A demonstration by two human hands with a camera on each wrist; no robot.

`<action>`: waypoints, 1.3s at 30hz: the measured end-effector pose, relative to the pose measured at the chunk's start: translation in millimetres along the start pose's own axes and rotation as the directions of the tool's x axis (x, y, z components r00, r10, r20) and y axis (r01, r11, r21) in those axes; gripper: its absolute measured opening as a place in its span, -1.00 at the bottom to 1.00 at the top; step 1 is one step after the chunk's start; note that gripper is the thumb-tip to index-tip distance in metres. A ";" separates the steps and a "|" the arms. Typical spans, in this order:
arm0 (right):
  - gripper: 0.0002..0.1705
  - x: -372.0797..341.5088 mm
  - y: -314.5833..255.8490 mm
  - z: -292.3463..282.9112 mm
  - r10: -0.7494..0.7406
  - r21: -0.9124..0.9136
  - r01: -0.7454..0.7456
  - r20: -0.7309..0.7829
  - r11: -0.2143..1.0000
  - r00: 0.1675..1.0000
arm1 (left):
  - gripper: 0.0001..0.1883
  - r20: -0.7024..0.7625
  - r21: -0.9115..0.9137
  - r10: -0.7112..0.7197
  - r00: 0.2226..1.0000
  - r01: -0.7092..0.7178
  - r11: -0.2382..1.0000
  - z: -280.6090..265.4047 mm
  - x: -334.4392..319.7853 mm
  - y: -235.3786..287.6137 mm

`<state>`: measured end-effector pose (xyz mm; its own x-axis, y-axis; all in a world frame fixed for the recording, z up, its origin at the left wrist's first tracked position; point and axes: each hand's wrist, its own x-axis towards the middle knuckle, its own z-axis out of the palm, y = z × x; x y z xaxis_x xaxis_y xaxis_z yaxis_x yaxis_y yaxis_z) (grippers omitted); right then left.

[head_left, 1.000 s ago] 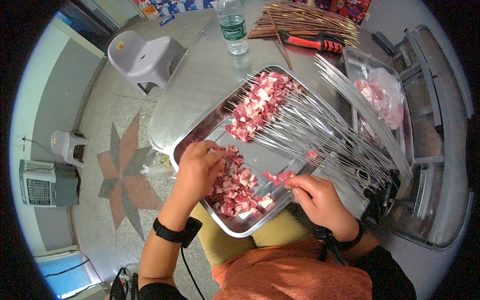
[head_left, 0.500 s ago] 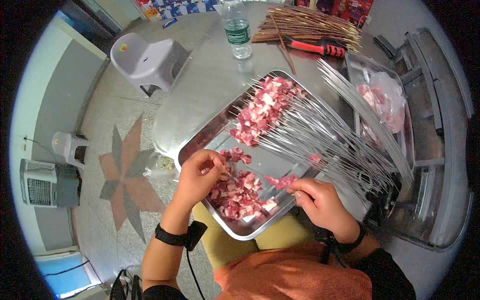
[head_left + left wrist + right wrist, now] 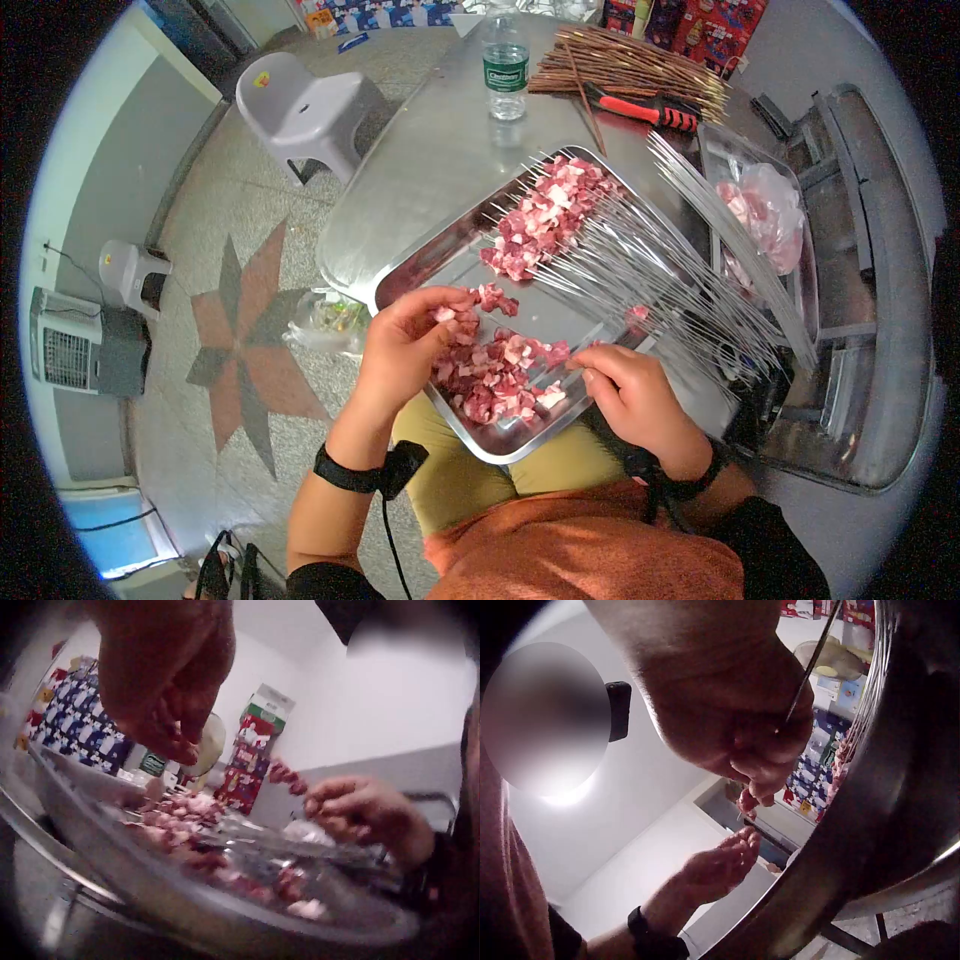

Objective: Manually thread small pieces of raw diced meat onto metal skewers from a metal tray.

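Observation:
In the head view my left hand (image 3: 402,345) is over the near-left part of the metal tray (image 3: 405,272), fingers curled, pinching what looks like a small meat piece (image 3: 443,314) above the loose meat pile (image 3: 490,385). My right hand (image 3: 640,400) grips a thin skewer at the tray's near-right side; red meat (image 3: 552,353) is threaded on its end, pointing left. The left wrist view shows this skewered meat (image 3: 288,778) raised in front of my right hand (image 3: 367,817). In the right wrist view the skewer's shaft (image 3: 810,671) runs out behind my right hand (image 3: 731,697).
Finished-looking meat skewers (image 3: 550,215) lie across the tray's far side, their metal ends stretching right. Bare skewers (image 3: 735,240) lie beside a tray with bagged meat (image 3: 770,215). Farther back are a water bottle (image 3: 506,70), brown sticks (image 3: 640,70) and a red-black tool (image 3: 640,108).
The head view has shifted, so the table things appear farther right and lower. Relative to the tray, my right hand and the skewered meat have moved left, closer to the loose pile.

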<state>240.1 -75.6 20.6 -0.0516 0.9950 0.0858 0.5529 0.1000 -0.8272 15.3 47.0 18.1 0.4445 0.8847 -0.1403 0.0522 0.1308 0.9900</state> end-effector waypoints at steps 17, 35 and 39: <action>-0.77 -4.2 1.7 -4.8 0.027 0.009 -0.028 0.028 1.000 0.999 | -0.83 0.000 0.739 0.328 0.945 -0.221 0.637 -31.6 7.9 -8.4; -0.82 0.0 7.1 -12.3 0.046 0.020 -0.047 0.006 0.999 0.999 | -0.85 0.215 0.958 0.322 0.922 -0.263 0.112 15.8 48.1 -29.0; -0.80 -4.4 16.8 -10.8 0.032 0.076 -0.029 -0.044 0.997 0.999 | -0.94 0.140 0.936 0.411 0.901 -0.256 0.242 11.0 59.5 -41.4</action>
<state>258.7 -78.3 12.4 0.0025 0.9965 0.0834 0.4894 0.0715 -0.8691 49.4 89.3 -31.2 0.5473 0.7878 0.2825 0.7355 -0.6138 0.2868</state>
